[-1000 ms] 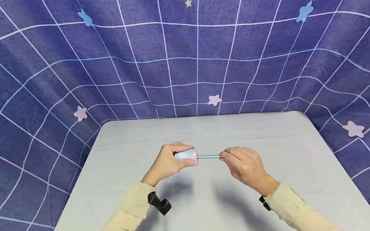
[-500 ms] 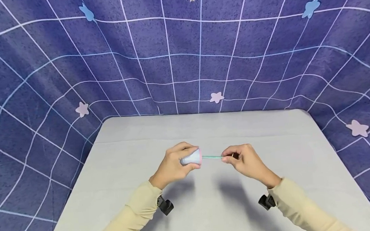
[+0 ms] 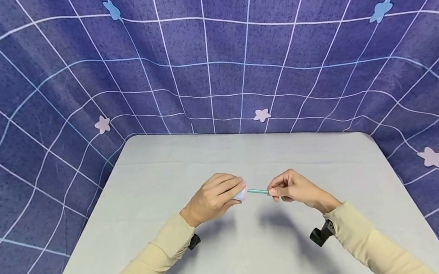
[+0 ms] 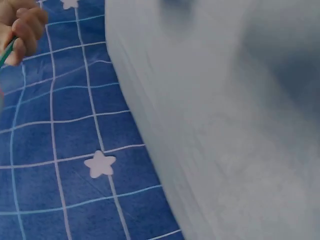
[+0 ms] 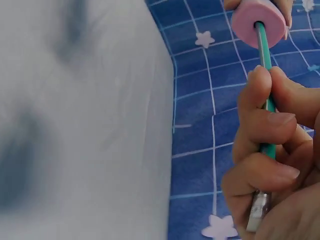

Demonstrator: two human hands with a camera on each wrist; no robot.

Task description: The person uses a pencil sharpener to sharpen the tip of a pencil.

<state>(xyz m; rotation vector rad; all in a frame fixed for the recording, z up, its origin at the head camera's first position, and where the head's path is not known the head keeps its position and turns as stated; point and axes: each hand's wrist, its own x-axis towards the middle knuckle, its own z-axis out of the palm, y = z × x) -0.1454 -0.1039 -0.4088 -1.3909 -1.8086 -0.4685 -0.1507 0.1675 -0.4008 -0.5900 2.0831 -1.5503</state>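
Above the table, my left hand [image 3: 213, 197] grips a light blue pencil sharpener [image 3: 241, 195] with a pink end, its fingers lying over most of the body. A green pencil [image 3: 257, 191] runs from the sharpener's pink end to my right hand [image 3: 297, 191], which pinches it between thumb and fingers. In the right wrist view the pencil [image 5: 268, 150] enters a round hole in the pink face [image 5: 246, 25]; its metal band and white eraser [image 5: 256, 212] show by my palm. The left wrist view catches only my right hand [image 4: 27, 27] and a piece of the pencil [image 4: 6, 51].
A white cloth-covered table [image 3: 190, 156] lies under both hands. Behind it and at the sides hangs a purple-blue curtain [image 3: 223, 81] with grid lines and stars. Each wrist carries a small black camera, the right one [image 3: 320, 235] hanging below the cuff.
My left hand has rolled over the sharpener, so its back now faces up. My right hand has rolled the other way, bringing thumb and fingertips into view. The pencil stays in the sharpener.
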